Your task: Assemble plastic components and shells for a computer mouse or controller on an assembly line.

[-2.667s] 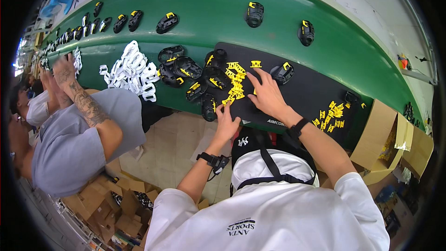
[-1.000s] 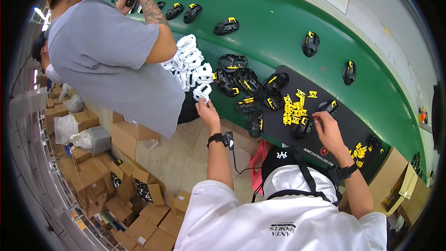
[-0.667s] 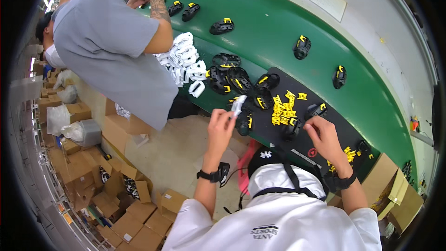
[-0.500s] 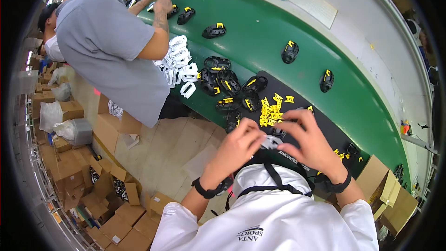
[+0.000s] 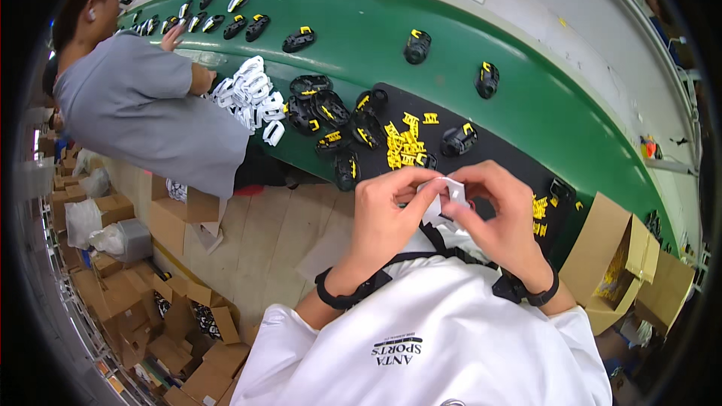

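In front of my chest, my left hand (image 5: 391, 207) and my right hand (image 5: 500, 210) pinch a small white plastic piece (image 5: 456, 191) between thumbs and fingers. The fingers cover part of it, so its full shape is hidden. Just beyond my hands, a heap of yellow plastic clips (image 5: 406, 143) lies on a black mat (image 5: 496, 162). A black oval housing with a yellow clip (image 5: 459, 140) sits on the mat beyond my right hand. Several more black housings (image 5: 331, 107) are clustered left of the yellow heap.
Black housings (image 5: 417, 46) stand spaced along the green bench (image 5: 361, 11). A co-worker in a grey shirt (image 5: 150, 105) stands at left beside a pile of white plastic frames (image 5: 252, 90). An open carton (image 5: 602, 256) is at my right; cardboard boxes (image 5: 180, 210) fill the left floor.
The view has shifted, so the bench things sit farther left and higher. My hands have drawn closer together around the white piece. The co-worker's nearer arm has lowered toward the white pile.
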{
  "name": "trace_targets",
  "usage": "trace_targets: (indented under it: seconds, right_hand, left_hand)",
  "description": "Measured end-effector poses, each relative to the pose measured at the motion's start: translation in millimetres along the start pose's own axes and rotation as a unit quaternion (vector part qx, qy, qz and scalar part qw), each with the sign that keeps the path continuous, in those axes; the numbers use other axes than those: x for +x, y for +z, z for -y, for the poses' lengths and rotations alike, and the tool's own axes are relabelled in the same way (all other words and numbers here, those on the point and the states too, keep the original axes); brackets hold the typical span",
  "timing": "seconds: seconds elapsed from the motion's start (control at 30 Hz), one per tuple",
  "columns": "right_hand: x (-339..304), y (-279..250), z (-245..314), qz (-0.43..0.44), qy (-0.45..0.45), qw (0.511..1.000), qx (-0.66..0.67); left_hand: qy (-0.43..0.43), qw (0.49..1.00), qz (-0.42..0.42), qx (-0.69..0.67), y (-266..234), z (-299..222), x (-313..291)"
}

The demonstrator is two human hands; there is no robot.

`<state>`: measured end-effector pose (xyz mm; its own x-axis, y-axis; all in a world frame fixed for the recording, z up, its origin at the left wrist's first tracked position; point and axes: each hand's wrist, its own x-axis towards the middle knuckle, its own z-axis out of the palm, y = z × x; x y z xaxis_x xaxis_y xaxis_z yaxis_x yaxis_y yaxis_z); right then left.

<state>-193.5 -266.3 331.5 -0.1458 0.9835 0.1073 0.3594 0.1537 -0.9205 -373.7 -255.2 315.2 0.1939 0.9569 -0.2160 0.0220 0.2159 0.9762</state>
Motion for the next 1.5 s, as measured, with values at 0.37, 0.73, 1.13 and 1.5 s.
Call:
trace_targets:
  seconds: [0.37,0.73,1.13,1.5]
  right_hand:
    - [-33,-15,9,-0.129,-0.097,0.979,-0.124]
    - [-32,-10,6,-0.163,0.018,0.985,-0.046]
    - [-37,-11,26,0.059,-0.094,0.957,-0.266]
    - [-49,8,36,0.049,-0.049,0.975,-0.209]
  left_hand:
    - [-0.043,0.987,0.106,-0.110,28,-10,-10]
    - [-0.095,0.971,0.112,-0.188,32,-11,-1]
    - [-0.017,0.989,0.140,0.044,9,-33,-31]
    - [-0.100,0.957,0.263,0.072,-13,-30,-19]
